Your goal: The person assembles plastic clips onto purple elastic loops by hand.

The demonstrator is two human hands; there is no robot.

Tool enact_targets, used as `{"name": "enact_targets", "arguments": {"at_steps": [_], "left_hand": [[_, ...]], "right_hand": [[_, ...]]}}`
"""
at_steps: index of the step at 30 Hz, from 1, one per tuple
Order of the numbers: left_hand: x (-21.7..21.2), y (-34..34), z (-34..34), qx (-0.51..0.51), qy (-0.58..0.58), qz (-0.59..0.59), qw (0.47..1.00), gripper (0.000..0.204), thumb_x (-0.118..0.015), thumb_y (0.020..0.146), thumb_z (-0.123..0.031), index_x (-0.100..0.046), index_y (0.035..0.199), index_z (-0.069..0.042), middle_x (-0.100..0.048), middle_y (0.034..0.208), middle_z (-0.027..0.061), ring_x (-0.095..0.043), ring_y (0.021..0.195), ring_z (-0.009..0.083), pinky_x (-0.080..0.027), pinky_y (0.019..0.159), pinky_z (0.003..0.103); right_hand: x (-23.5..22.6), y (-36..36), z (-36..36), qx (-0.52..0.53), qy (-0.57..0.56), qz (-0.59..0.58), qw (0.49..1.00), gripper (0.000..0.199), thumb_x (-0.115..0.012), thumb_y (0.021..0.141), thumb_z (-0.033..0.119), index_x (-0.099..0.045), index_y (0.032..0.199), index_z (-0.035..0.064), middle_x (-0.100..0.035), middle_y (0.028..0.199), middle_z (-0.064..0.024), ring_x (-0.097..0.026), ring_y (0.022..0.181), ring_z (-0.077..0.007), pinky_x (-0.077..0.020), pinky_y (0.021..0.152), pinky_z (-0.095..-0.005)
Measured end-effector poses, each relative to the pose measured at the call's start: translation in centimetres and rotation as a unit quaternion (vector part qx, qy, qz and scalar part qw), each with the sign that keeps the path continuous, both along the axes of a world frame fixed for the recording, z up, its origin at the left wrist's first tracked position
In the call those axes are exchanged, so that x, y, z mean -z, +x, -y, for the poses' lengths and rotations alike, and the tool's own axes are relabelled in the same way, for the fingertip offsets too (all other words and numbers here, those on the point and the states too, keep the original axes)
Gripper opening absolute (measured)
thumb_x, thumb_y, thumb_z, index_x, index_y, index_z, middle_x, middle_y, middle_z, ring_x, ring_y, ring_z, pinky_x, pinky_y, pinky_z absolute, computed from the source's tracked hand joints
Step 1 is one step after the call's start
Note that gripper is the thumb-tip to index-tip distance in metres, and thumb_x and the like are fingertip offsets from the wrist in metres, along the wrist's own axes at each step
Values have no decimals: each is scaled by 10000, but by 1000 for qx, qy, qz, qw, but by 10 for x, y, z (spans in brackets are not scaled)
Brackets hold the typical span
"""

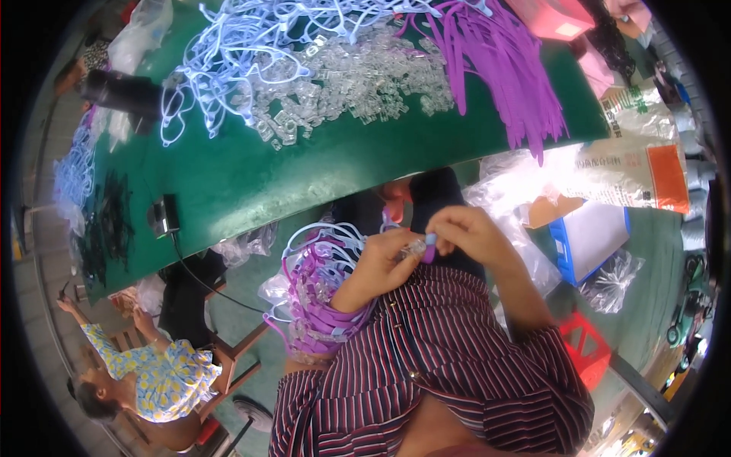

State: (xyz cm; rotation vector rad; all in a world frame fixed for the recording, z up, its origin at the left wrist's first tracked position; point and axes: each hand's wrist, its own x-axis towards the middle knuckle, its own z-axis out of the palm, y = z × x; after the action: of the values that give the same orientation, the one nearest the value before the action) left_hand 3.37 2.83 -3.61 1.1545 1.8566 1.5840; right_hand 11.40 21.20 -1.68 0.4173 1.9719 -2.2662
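Note:
My left hand (383, 266) is closed around a small clear plastic buckle (413, 248) in front of my chest. Pinched by my right hand (461, 231) is the end of a purple strap (429, 253) with a light blue piece on it, right beside the buckle. Whether the strap passes through the buckle is hidden by my fingers. Over my left forearm hangs a thick bundle of purple straps (324, 301) with clear buckles and light blue looped frames.
On the green table (251, 183) lie light blue looped frames (228, 72), a heap of clear buckles (358, 76) and long purple straps (499, 76). A black device (163, 216) trails a cable. Plastic bags and a blue-edged box (590, 240) stand right. Another person (160, 373) sits left.

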Motion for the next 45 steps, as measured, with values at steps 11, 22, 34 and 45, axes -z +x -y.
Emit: {"name": "enact_targets", "arguments": {"at_steps": [11, 22, 34, 45], "left_hand": [[-6, -1, -3, 86, 11, 25, 996, 171, -576, 702, -39, -596, 853, 36, -585, 730, 152, -586, 658, 293, -457, 576, 341], [2, -3, 8, -59, 10, 232, 971, 126, -603, 786, -51, -628, 875, 35, -577, 675, 21, -511, 622, 57, -401, 544, 213], [-23, 4, 4, 89, 51, 199, 975, 183, -638, 804, -112, -640, 925, 26, -597, 690, 34, -521, 583, 56, -394, 513, 204], [-12, 0, -7, 0, -46, 250, 967, 155, -639, 819, -124, -622, 800, 29, -532, 607, -16, -439, 562, 25, -356, 476, 216]], "right_hand": [[5, 7, -13, -129, -17, 47, 990, 50, -572, 803, 22, -587, 844, -3, -608, 684, -60, -598, 590, -120, -482, 537, -213], [35, -2, -13, 46, -167, 69, 982, 232, -486, 911, 202, -572, 977, -3, -597, 801, -70, -556, 681, -101, -451, 596, -204], [-1, -17, -69, 400, -443, -203, 776, 231, -441, 928, 164, -454, 737, 34, -436, 734, -51, -430, 639, -106, -427, 614, -246], [3, -21, 12, 16, 177, -122, 976, 129, -524, 876, 124, -554, 809, 17, -530, 631, -79, -483, 470, -109, -377, 435, -283]]}}
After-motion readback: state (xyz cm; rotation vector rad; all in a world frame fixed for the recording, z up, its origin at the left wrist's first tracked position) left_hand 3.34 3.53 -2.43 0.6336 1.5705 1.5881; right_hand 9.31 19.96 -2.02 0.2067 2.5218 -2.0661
